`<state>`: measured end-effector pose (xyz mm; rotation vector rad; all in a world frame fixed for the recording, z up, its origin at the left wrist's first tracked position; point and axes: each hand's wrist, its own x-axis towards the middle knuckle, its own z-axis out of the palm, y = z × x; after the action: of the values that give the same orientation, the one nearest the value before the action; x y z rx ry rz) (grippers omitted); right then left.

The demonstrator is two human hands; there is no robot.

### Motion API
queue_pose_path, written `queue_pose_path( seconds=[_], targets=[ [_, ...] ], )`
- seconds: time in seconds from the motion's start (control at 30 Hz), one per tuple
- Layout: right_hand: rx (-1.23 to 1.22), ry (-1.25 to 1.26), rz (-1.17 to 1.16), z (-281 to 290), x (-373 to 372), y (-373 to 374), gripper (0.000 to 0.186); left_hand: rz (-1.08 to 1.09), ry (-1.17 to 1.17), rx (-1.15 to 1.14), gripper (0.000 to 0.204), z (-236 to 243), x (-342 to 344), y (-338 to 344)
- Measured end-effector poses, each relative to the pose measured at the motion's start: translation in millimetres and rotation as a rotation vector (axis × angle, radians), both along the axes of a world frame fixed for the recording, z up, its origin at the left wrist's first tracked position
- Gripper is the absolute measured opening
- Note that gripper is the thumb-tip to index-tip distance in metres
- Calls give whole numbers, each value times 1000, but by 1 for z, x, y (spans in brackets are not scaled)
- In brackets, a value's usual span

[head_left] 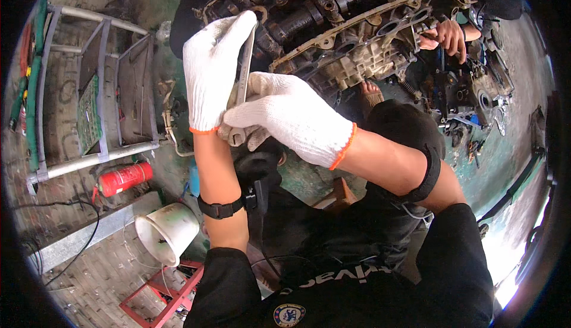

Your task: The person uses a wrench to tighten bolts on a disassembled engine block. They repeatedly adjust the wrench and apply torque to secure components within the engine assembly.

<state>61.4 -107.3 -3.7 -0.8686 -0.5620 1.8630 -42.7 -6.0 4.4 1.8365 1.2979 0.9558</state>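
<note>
A slim, flat metal tool (pixel 244 78) with marks along its face stands tilted between my two hands; its exact kind does not show. My left hand (pixel 215 69), in a white knitted glove with an orange cuff, is closed, with the thumb laid along the tool's upper part. Lower down, my right hand (pixel 285 111), gloved alike, pinches the tool; its dirty fingertips overlap the base of the left hand. Just beyond both hands lies an engine cylinder head (pixel 357 54) with oily dark camshafts (pixel 303 15) on top. The tool's lower end is hidden.
Another person's bare hand (pixel 449 39) rests at the engine's right end. Engine parts (pixel 482 93) lie on the floor at right. On the left are a metal rack (pixel 95 158), a red fire extinguisher (pixel 126 179), a white bucket (pixel 175 227) and a red metal frame (pixel 169 304).
</note>
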Motion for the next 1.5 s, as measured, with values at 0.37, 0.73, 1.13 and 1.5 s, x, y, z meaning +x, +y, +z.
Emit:
queue_pose_path(
  seconds=[0.37,0.73,1.13,1.5],
  targets=[
    [273,-634,137,21,40,11,23,139,-309,-66,30,-3,-14,-5],
    [348,-722,-156,41,80,13,28,38,-110,60,30,-10,-11,-4],
    [391,-636,-215,42,96,5,28,17,-208,103,32,-11,2,-8],
    [360,-604,-335,32,106,5,23,30,-114,10,36,-10,13,-6]
  ],
)
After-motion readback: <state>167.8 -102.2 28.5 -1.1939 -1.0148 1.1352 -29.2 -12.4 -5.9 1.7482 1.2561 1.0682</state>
